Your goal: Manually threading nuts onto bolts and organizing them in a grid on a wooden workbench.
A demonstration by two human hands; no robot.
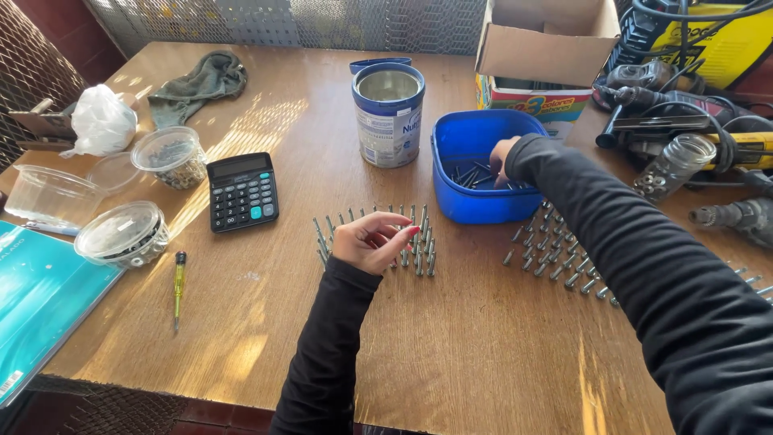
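Inside the blue tub (459,145), the right hand (505,158) reached with fingers curled among loose screws (471,173) lying flat; whether they pinched one, I could not tell. The left hand (372,240) pinched an upright screw (418,235) among standing rows on the table (266,322).
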